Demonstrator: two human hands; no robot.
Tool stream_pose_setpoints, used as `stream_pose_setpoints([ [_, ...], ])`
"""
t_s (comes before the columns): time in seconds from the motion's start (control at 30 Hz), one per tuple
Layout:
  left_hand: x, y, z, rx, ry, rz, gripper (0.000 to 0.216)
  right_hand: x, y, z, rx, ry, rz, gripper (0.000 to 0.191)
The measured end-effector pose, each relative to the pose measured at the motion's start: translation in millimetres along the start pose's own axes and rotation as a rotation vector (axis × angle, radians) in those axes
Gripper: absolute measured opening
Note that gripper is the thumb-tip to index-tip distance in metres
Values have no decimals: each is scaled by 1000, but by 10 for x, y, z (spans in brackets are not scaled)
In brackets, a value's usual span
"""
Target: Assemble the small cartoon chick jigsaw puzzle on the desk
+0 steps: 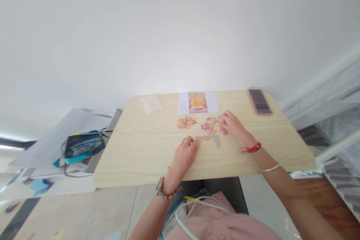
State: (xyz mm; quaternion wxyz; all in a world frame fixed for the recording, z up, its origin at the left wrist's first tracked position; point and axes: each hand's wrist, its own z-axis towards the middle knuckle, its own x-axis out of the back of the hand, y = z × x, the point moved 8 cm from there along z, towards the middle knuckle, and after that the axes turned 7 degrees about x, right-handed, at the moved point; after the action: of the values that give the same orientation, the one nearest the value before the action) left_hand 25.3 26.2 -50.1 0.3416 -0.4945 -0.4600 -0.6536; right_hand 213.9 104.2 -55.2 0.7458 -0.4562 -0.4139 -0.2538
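Joined jigsaw pieces form a short, bent strip on the table in front of me. My left hand rests at the strip's left end, its fingers curled and closed on that end. My right hand is over the right side of a loose pile of pink and purple jigsaw pieces. Its thumb and fingers are bent but apart, and I see no piece between them. To the left lies another pile, of orange and mixed pieces. Behind both piles is a printed sheet with an orange figure on it.
The light wooden table stands against a white wall. A pale, flat packet lies at its back left, and a phone at its back right. Left of the table, a dark blue bag with cords sits on a lower surface. A white cable crosses my lap.
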Motion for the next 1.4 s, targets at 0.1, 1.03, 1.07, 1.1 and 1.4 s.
stream_pose_setpoints([
  [0.1,-1,19,7,-7,-3,-1,23,-23,-7,59,25,-55,-32,21],
  [1.03,-22,91,-4,-18,-27,-15,21,29,-550,-322,275,-109,-323,13],
  [1.07,-40,143,-5,-31,-38,-21,21,21,-611,-384,291,-117,-329,13],
  [1.1,-57,196,-5,-45,-48,-27,20,13,-666,-440,304,-121,-337,13],
  [1.4,-150,503,50,-99,-83,-77,15,-6,-890,-644,322,-88,-323,19],
])
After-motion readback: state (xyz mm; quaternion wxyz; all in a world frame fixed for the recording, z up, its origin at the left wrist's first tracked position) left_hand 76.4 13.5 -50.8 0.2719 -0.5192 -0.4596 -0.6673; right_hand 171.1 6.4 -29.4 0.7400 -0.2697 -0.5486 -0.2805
